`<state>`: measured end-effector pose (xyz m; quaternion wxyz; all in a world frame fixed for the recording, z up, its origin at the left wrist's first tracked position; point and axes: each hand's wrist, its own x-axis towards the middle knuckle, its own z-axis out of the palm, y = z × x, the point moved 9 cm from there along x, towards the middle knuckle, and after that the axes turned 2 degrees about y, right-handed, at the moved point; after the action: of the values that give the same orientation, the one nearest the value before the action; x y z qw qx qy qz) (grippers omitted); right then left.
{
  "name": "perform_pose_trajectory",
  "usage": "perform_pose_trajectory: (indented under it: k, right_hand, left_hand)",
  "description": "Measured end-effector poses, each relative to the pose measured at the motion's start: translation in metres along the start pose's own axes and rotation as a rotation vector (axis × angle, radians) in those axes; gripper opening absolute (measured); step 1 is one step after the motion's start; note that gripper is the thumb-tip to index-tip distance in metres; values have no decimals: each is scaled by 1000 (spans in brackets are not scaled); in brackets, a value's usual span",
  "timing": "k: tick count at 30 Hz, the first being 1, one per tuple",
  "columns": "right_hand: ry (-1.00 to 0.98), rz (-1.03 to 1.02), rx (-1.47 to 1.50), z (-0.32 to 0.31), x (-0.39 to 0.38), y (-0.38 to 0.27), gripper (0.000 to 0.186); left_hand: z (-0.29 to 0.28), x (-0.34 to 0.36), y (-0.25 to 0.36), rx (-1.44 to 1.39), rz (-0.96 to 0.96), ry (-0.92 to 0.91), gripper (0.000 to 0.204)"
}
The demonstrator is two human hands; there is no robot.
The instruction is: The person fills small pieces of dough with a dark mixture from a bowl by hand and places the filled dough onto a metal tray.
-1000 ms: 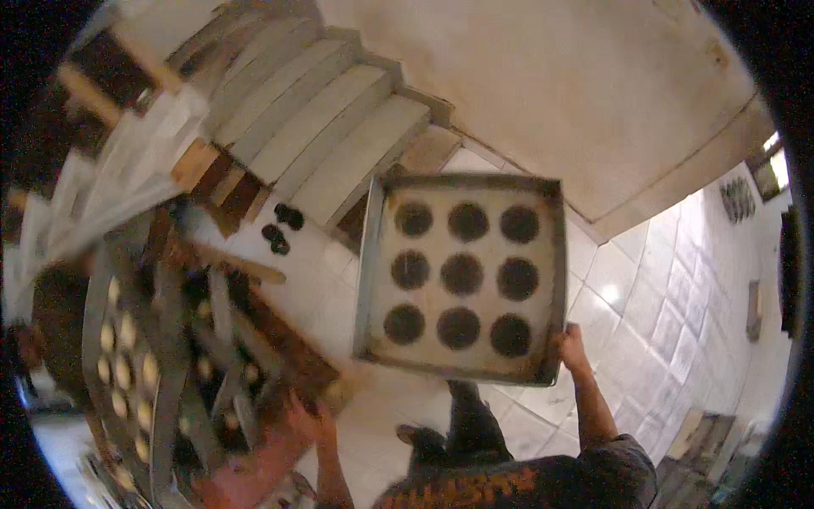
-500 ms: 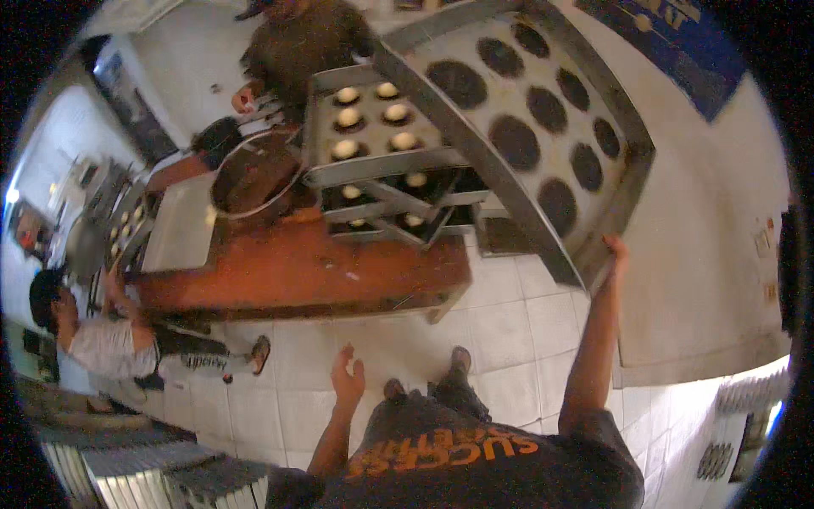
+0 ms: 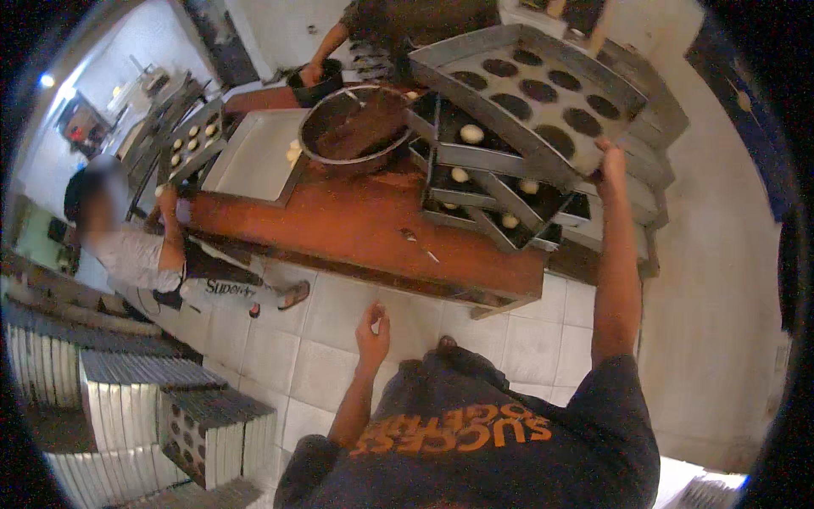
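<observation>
My right hand (image 3: 609, 161) grips the near right corner of a large metal baking tray (image 3: 500, 127) whose floor has several dark round patches. The tray sits tilted over a stack of criss-crossed metal trays (image 3: 476, 158), and pale dough balls (image 3: 472, 133) show inside those below. Whether the upper tray rests fully on the stack, I cannot tell. My left hand (image 3: 373, 332) hangs in front of the table, empty, with loosely curled fingers and the thumb apart.
The reddish table (image 3: 339, 225) holds a big metal basin (image 3: 309, 153) of brown filling, a pale rectangular tray (image 3: 263, 153) and a small utensil (image 3: 415, 240). One person (image 3: 140, 250) is at the left; another's hand (image 3: 314, 72) reaches a black pot. Tray stacks (image 3: 127, 407) stand lower left.
My right hand has brought the patched tray from a raised tilt down over the stack. My view has shifted, so the table appears further right. The far person's hand is now at the black pot.
</observation>
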<state>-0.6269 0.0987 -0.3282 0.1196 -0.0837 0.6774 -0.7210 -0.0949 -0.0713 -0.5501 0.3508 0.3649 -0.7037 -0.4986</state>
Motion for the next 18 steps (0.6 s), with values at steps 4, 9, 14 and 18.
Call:
perform_pose_trajectory:
  k: [4, 9, 14, 18]
  right_hand:
    - [34, 61, -229, 25, -46, -7, 40]
    - [226, -105, -203, -48, -48, -4, 52]
    - [601, -299, -371, -58, -141, 66, 25]
    - [538, 134, -502, -42, -229, 261, 19]
  left_hand:
    - [-31, 31, -20, 31, -20, 80, 34]
    - [-78, 132, -34, 8, -27, 211, 30]
    - [-181, 301, -77, 73, 185, 455, 25]
    - [-194, 444, -111, 188, -112, 383, 39]
